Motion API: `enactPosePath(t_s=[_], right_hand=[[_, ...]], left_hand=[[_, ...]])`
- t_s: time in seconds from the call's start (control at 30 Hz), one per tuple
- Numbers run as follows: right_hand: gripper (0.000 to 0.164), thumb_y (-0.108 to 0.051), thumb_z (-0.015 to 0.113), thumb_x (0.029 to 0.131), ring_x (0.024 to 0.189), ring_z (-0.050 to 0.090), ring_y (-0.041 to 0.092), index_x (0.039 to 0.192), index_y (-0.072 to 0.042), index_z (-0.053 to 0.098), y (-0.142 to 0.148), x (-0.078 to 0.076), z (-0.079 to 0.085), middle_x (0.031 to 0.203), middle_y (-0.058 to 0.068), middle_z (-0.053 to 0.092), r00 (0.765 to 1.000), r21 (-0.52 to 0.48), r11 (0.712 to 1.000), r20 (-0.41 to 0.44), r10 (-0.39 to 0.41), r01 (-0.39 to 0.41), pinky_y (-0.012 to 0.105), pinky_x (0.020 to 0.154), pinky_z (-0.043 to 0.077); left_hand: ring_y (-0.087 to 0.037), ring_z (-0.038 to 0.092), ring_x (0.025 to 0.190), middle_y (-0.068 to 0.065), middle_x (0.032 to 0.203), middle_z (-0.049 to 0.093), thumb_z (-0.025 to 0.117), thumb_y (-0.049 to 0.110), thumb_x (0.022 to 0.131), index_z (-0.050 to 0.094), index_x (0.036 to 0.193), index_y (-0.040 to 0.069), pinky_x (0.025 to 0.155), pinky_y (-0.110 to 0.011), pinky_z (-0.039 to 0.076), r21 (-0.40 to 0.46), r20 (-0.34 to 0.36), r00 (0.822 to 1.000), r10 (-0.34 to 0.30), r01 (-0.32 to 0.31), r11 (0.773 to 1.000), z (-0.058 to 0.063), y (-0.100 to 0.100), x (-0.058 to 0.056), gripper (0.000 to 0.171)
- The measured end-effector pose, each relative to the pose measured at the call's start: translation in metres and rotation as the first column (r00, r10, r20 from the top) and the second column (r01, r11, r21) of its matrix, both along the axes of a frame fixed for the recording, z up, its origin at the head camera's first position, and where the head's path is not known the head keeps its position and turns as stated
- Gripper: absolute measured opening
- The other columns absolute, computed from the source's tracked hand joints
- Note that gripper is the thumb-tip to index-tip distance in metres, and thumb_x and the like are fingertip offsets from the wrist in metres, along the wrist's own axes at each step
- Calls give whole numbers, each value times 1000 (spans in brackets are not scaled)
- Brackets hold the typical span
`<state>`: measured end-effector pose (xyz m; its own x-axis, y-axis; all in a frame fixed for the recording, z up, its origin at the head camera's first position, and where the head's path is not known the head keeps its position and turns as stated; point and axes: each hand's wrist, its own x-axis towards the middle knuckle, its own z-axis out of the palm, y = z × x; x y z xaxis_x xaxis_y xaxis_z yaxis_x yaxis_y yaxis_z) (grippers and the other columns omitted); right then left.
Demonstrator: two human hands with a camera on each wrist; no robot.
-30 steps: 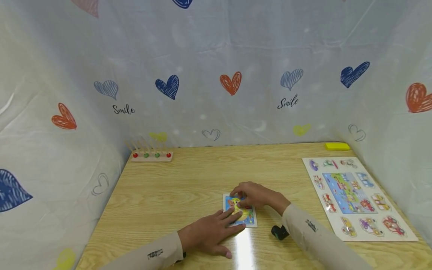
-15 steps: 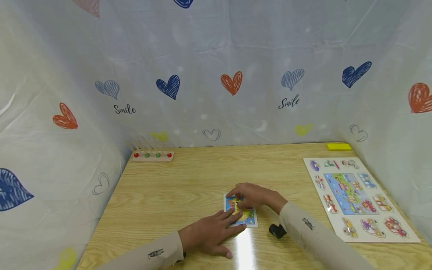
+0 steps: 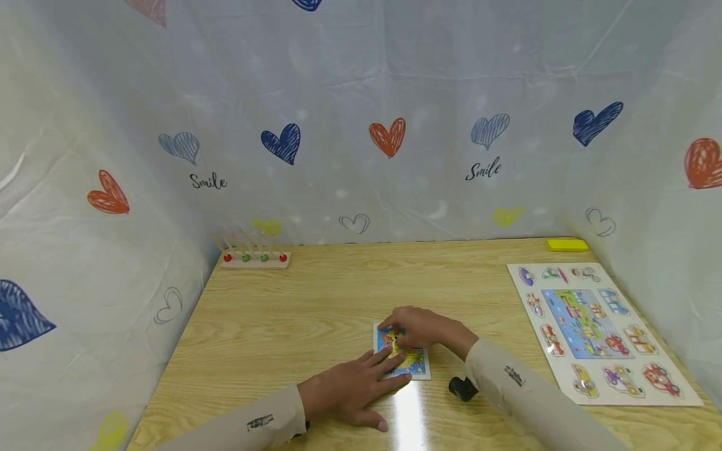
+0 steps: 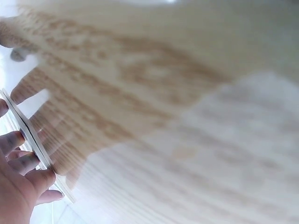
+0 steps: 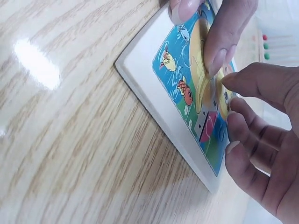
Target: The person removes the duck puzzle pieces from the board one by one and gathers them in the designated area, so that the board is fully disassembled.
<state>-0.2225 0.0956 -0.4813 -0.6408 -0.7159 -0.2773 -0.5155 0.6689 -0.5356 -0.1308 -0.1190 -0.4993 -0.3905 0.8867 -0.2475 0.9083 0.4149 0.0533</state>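
Head view: the left hand [image 3: 358, 388] lies with fingers spread and nearly straight across the near-left part of the picture puzzle board [image 5: 174, 127], which rests on the table [image 3: 282, 326] beneath both hands. The right hand [image 3: 423, 327] bends over the board's far part; whether its fingers pinch a piece cannot be determined. Both hands cover much of the printed yellow figure. Right wrist view: the right thumb tip reaches the yellow area, other right fingers loosely bent at the board; the left hand is cut off at the upper border. Left wrist view: the board shows edge-on as a thin slab, printed face hidden, table blurred.

Puzzle board: smooth white rim, rounded corner, blue printed ground. Table: glossy, wood-grained. Black object [image 3: 463, 388]: near the right hand's wrist, partly covered by the sleeve [image 3: 524, 388]; type unclear. Large puzzle [image 3: 606, 335]: flat, pale-bordered, right of the right hand. Bead stand [image 3: 256, 260]: upright rods, far forward-left of the left hand. Yellow block [image 3: 566, 245]: elongated, far forward-right of the right hand.
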Motion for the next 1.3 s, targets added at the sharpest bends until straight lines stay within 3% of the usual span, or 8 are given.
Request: enactPosePath(t_s=[0.27, 0.53, 0.67, 0.87, 1.3], right_hand=[[43, -10, 70, 91, 86, 54, 8, 133, -15, 66, -7, 6, 7, 104, -6, 61, 999, 47, 998, -7, -43, 43, 26, 71, 48], [44, -6, 70, 89, 70, 53, 10, 132, -12, 65, -9, 5, 6, 89, -7, 61, 998, 41, 997, 6, -65, 65, 26, 61, 45], [43, -9, 73, 88, 79, 54, 9, 130, -14, 66, -10, 5, 4, 95, -7, 61, 997, 37, 997, -24, -70, 71, 27, 68, 48], [43, -12, 76, 87, 79, 52, 11, 129, -15, 66, -12, 8, 5, 96, -4, 58, 996, 45, 997, -72, -60, 64, 28, 66, 47], [43, -12, 76, 87, 88, 56, 11, 129, -15, 68, -11, 10, 5, 103, -4, 59, 995, 71, 994, -61, -83, 87, 31, 73, 50]], left_hand=[[-38, 12, 155, -11, 169, 9, 31, 71, 99, 10, 163, 23, 118, -48, 34, 5, 19, 1000, 3, -3, 1000, -3, -2, -1, 83], [-38, 12, 155, -12, 169, 10, 33, 69, 99, 11, 163, 23, 117, -48, 35, 27, 30, 1000, -7, 6, 1000, -4, -2, -2, 83], [-38, 14, 154, -12, 169, 10, 36, 69, 99, 11, 163, 23, 116, -51, 36, 34, 57, 998, 6, -8, 999, -3, -2, -2, 82], [-38, 14, 154, -12, 169, 11, 37, 68, 99, 13, 163, 23, 116, -50, 37, 38, 56, 998, 9, -11, 999, -2, -2, -2, 82], [-40, 15, 154, -13, 169, 13, 36, 68, 99, 13, 163, 22, 116, -50, 37, 34, 39, 999, 1, -2, 999, 0, -1, 0, 83]])
